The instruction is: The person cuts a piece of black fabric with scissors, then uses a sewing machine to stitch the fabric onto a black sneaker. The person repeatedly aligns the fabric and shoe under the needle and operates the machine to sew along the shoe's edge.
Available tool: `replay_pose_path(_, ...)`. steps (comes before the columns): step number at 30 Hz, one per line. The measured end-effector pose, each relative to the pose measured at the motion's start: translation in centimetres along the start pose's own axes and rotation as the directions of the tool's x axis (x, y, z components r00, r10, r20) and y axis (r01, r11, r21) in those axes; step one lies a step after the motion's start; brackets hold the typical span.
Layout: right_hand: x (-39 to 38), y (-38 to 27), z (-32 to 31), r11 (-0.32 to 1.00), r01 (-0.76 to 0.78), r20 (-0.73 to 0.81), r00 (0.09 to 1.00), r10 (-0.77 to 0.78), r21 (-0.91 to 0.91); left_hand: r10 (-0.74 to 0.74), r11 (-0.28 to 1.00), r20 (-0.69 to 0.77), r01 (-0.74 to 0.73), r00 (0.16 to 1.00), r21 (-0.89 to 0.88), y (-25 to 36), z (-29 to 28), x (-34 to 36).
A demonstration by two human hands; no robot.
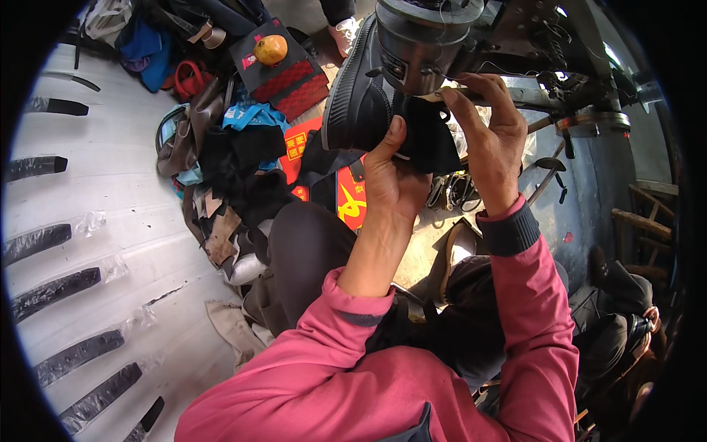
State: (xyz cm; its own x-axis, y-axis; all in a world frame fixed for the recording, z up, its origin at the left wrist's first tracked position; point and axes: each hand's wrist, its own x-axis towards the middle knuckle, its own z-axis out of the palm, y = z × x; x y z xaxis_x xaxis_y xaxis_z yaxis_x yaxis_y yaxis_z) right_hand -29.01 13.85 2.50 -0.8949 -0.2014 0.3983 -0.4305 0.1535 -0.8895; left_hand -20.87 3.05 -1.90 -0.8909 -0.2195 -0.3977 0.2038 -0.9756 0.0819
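A black shoe (359, 103) with a ribbed sole edge is tilted up against the round dark metal head of a machine (423, 55), which looks like a shoe-stitching machine. My left hand (398, 173) grips the shoe from below, with the thumb along its side. Part of the shoe's dark fabric (434, 136) hangs between my two hands. Close beside the machine head, my right hand (490, 132) has its thumb and forefinger brought together at a small part low on the head. Whatever sits between those fingertips is too small to make out. Loose thread shows on top of the machine.
On the left, a white surface (147, 221) carries several dark strips in clear plastic (59, 291). Bags and cloth (228, 162) lie piled beside it. A round yellow-red fruit (270, 49) rests on a dark box. Another person (622, 317) sits at the right, near a wooden stool (641, 221).
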Motion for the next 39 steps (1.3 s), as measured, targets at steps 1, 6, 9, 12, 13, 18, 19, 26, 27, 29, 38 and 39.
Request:
replay_pose_path(1,0.1,0.0,0.1,1.0,0.013,-0.012,1.0,-0.013,-0.013,-0.005,1.0,0.005,0.005,1.0,-0.002,0.0,0.0,0.0)
replay_pose_path(6,0.3,-0.1,0.5,0.991,-0.03,-0.028,0.999,0.034,0.133,-0.018,1.0,0.051,0.019,0.999,-0.009,-0.1,-0.2,0.3)
replay_pose_path(9,0.3,-0.4,0.5,0.984,-0.059,-0.002,0.998,0.06,0.168,-0.031,0.999,0.065,0.032,0.997,-0.02,0.0,-0.2,0.3)
replay_pose_path(12,0.3,-0.6,-0.4,0.993,-0.051,0.051,0.998,0.046,0.111,-0.036,0.999,0.053,0.038,0.998,-0.022,-0.1,-0.2,0.3)
replay_pose_path(13,0.3,-0.6,-1.1,0.997,-0.021,0.075,0.997,0.015,0.07,-0.036,0.999,0.054,0.038,0.998,-0.022,-0.1,-0.2,0.3)
replay_pose_path(18,-0.4,0.1,-10.2,0.964,-0.109,0.195,0.968,0.158,-0.241,-0.015,1.0,0.062,0.016,0.998,-0.012,-0.4,-0.3,0.3)
replay_pose_path(19,-0.4,0.7,-13.0,0.88,-0.248,0.164,0.927,0.337,-0.406,-0.015,1.0,0.069,0.016,0.998,-0.014,-0.5,-0.3,0.4)
replay_pose_path(26,-0.3,9.9,-24.1,0.478,-0.302,-0.069,0.893,0.444,-0.825,-0.018,0.999,0.039,0.02,0.999,-0.048,-0.7,-0.8,0.7)
replay_pose_path(27,0.3,11.5,-23.9,0.53,-0.372,-0.05,0.85,0.524,-0.762,-0.009,0.999,0.036,0.01,0.999,-0.044,-0.7,-0.8,0.7)
replay_pose_path(29,0.0,13.4,-23.0,0.656,-0.537,-0.063,0.796,0.601,-0.531,0.005,0.999,0.027,-0.004,1.0,-0.032,-0.7,-0.8,0.7)
replay_pose_path(38,0.8,8.1,-21.6,0.764,-0.199,0.035,0.96,0.278,-0.614,0.026,0.998,-0.024,-0.024,0.999,0.05,-0.4,-0.6,0.6)
replay_pose_path(39,1.4,7.2,-22.5,0.795,-0.187,0.027,0.968,0.248,-0.577,0.017,0.999,-0.019,-0.016,1.0,0.051,-0.3,-0.6,0.6)
